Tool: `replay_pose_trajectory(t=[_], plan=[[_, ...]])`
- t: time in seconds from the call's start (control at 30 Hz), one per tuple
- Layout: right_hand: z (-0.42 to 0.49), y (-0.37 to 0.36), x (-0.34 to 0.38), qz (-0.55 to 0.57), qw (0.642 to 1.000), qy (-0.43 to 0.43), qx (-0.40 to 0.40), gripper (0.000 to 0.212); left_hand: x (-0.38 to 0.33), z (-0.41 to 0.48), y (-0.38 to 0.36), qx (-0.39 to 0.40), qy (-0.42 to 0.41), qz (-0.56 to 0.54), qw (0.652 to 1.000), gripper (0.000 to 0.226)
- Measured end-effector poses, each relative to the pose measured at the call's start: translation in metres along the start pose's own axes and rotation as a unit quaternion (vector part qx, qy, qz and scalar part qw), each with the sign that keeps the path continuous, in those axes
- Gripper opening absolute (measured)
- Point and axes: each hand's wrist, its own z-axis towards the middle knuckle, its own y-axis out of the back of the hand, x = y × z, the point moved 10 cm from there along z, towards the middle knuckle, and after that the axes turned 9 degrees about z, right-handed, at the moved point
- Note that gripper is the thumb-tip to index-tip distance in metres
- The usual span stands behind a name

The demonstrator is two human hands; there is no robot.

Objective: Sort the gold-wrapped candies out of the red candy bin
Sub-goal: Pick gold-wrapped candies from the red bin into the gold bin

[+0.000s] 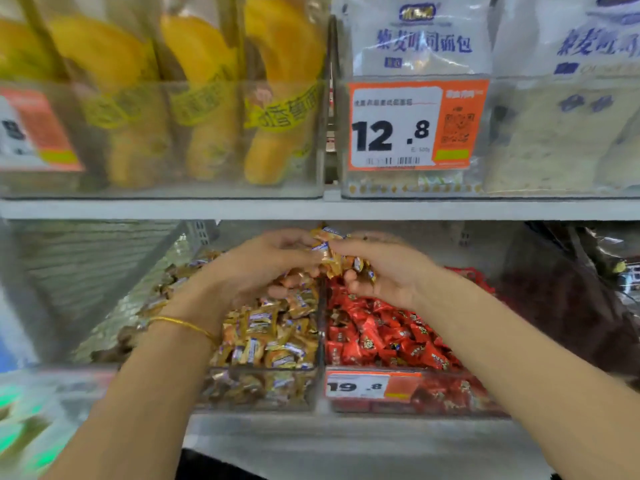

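Forearms rise from the bottom edge, nearest the lens, and a thin gold bracelet (183,323) circles the left wrist. Above it the left hand (258,268) hangs over the gold candy bin (259,389), its fingers curled and their tips pinching the top of a small clutch of gold-wrapped candies (327,249). That clutch is held in the air over the divider between the 2 bins, near their back edge. The right hand (384,275) cups it from below, palm turned inward, fingers bent round several pieces, just above the red candy bin (460,393). Red candies (374,334) fill that bin up to its front wall, where a price tag (367,386) reads 19.8; I can make out no gold pieces among them, though the hands hide the back corner. Both bins sit at the front edge of the lower shelf (346,441). The step in hand looks like passing the picked-out strays across. The next move calls for carrying the clutch fully left of the divider and releasing it low over the gold pile, so that nothing drops back into the red.
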Motion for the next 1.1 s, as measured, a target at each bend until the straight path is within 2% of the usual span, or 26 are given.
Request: replay_pose_trajectory(t=[0.13, 0.23, 0.33, 0.4, 0.47, 0.53, 0.6, 0.67, 0.8, 0.93, 1.03, 1.1], plan=[[0.027, -0.069, -0.009, -0.104, 0.993, -0.002, 0.047, 0.029, 0.037, -0.012, 0.058, -0.110, 0.031, -0.014, 0.993, 0.005], [0.038, -0.095, -0.016, -0.120, 0.990, -0.041, 0.064, 0.041, 0.057, -0.017, 0.087, -0.193, 0.058, -0.065, 0.977, 0.021], [0.044, -0.092, -0.012, -0.100, 0.994, -0.027, 0.042, 0.050, 0.068, -0.019, 0.102, -0.202, 0.071, -0.174, 0.961, 0.035], [0.045, -0.086, -0.009, -0.093, 0.995, -0.010, 0.031, 0.047, 0.067, -0.018, 0.108, -0.205, 0.060, -0.162, 0.963, 0.044], [0.044, -0.077, -0.007, -0.077, 0.997, 0.007, 0.023, 0.047, 0.059, -0.023, 0.111, -0.225, 0.038, -0.139, 0.964, 0.042], [0.036, -0.067, -0.002, -0.062, 0.997, 0.034, 0.028, 0.045, 0.049, -0.025, 0.110, -0.243, 0.003, -0.115, 0.963, 0.029], [0.023, -0.052, 0.004, -0.066, 0.995, 0.068, 0.034, 0.034, 0.033, -0.028, 0.101, -0.248, -0.035, -0.070, 0.966, 0.022], [0.005, -0.028, 0.012, -0.075, 0.992, 0.093, 0.029, 0.025, 0.014, -0.026, 0.079, -0.223, -0.081, -0.019, 0.971, 0.025], [-0.031, 0.046, 0.024, -0.119, 0.987, 0.105, -0.031, 0.023, -0.037, -0.019, 0.004, -0.123, -0.186, 0.025, 0.975, 0.028], [-0.060, 0.139, 0.030, -0.141, 0.979, 0.085, -0.117, 0.020, -0.060, 0.000, -0.090, -0.004, -0.219, 0.095, 0.971, 0.024], [-0.074, 0.185, 0.034, -0.173, 0.971, 0.070, -0.151, 0.018, -0.064, 0.022, -0.156, 0.063, -0.239, 0.185, 0.951, 0.023], [-0.078, 0.201, 0.037, -0.197, 0.966, 0.069, -0.152, 0.019, -0.063, 0.042, -0.193, 0.103, -0.256, 0.266, 0.924, 0.024]])
